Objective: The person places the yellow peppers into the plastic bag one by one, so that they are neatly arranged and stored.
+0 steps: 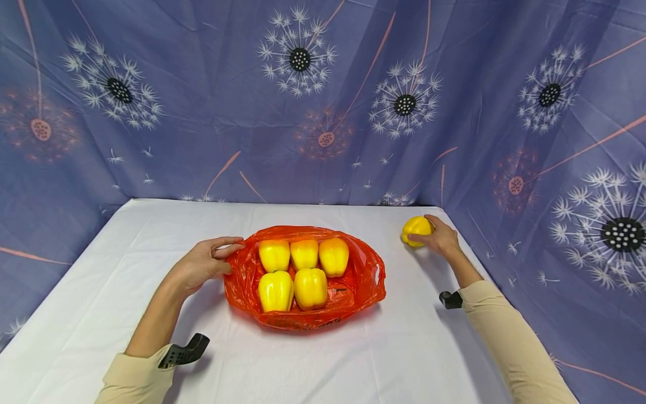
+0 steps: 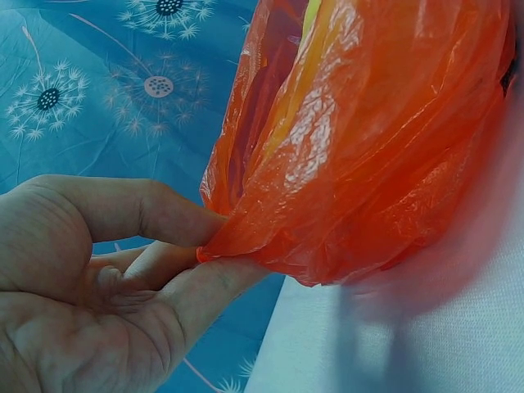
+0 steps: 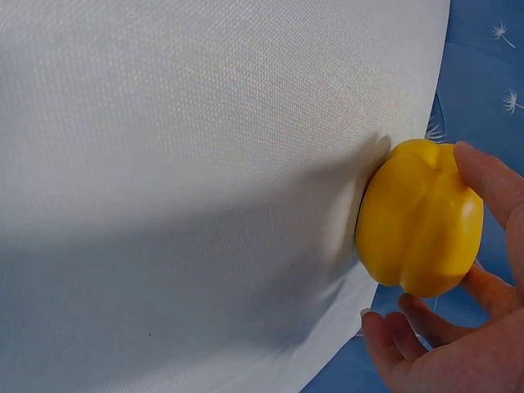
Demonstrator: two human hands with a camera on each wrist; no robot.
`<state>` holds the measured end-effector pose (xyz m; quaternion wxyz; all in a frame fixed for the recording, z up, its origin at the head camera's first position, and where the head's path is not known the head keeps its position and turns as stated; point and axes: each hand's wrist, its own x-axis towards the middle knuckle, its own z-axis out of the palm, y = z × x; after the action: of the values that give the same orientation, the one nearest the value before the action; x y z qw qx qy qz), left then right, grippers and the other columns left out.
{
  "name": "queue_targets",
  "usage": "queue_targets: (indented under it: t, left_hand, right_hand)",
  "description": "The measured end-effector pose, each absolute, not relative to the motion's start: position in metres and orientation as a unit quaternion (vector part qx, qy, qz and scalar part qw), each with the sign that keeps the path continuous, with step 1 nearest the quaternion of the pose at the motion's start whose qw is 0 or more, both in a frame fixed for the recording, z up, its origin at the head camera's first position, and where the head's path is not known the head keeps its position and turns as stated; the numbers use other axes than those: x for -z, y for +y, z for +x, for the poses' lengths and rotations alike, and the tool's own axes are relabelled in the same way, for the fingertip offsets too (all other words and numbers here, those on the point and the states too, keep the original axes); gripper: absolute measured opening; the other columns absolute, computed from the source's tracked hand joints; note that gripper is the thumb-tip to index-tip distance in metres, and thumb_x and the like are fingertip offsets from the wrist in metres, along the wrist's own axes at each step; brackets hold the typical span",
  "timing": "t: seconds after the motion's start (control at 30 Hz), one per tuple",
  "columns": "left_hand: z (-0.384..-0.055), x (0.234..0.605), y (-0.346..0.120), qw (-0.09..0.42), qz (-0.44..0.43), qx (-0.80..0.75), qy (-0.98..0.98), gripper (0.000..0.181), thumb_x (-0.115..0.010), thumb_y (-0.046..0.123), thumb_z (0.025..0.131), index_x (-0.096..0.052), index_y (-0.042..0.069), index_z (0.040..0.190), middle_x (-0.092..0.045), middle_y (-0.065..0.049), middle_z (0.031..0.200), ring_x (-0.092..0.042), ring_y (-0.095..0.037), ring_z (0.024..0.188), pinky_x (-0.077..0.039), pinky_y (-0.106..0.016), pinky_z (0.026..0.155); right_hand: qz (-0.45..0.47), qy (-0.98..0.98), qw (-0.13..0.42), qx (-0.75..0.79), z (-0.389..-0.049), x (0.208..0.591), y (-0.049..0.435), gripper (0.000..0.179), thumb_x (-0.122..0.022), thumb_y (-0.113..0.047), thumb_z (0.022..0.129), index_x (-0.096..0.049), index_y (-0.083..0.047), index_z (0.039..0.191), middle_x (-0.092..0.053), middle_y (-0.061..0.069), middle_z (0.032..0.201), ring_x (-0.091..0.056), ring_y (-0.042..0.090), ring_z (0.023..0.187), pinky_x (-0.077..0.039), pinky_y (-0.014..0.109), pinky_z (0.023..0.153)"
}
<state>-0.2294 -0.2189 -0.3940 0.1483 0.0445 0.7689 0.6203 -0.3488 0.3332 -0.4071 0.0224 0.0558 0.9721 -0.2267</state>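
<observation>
A red plastic bag point(image 1: 353, 303) lies with its mouth spread wide, several yellow bell peppers point(image 1: 310, 289) inside it in two rows. My left hand point(image 1: 199, 264) pinches the bag's left edge; in the left wrist view, thumb and finger point(image 2: 184, 217) meet on the gathered plastic. Over at the far right of the table, my right hand point(image 1: 441, 237) grips a single yellow bell pepper point(image 1: 416, 229). Seen from the right wrist, this pepper point(image 3: 422, 217) sits between the thumb and the fingers, close against the white cloth.
A white cloth covers the table point(image 1: 313, 370). Behind and to the right hangs a blue curtain point(image 1: 202, 146) with dandelion prints, close by my right hand. Black wrist mounts point(image 1: 185, 352) stick out from both sleeves.
</observation>
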Motion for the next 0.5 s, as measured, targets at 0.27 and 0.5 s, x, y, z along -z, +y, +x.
queue_targets:
  t: [0.27,0.5]
  left_hand:
    - [-0.2295,0.394,-0.218,0.147,0.046,-0.617,0.772,0.077,-0.057,-0.01,0.08,-0.037,-0.003,0.154,-0.049,-0.026,0.149,-0.063,-0.012,0.113,-0.06,-0.029,0.078]
    - [-0.2298,0.3949,-0.2182,0.148,0.052,-0.617,0.771,0.076,-0.058,-0.009,0.081,-0.037,-0.004,0.153,-0.05,-0.026,0.149,-0.062,-0.01,0.112,-0.06,-0.028,0.079]
  right_hand:
    - [0.063,0.97,0.011,0.234,-0.3477,0.4079,0.3328,0.088,-0.068,-0.048,0.089,-0.033,-0.004,0.156,-0.038,0.03,0.156,-0.036,0.052,0.139,-0.028,0.064,0.113]
    - [0.059,0.971,-0.001,0.233,-0.3477,0.4092,0.3313,0.086,-0.07,-0.047,0.088,-0.036,-0.003,0.154,-0.041,0.03,0.154,-0.038,0.051,0.138,-0.031,0.062,0.112]
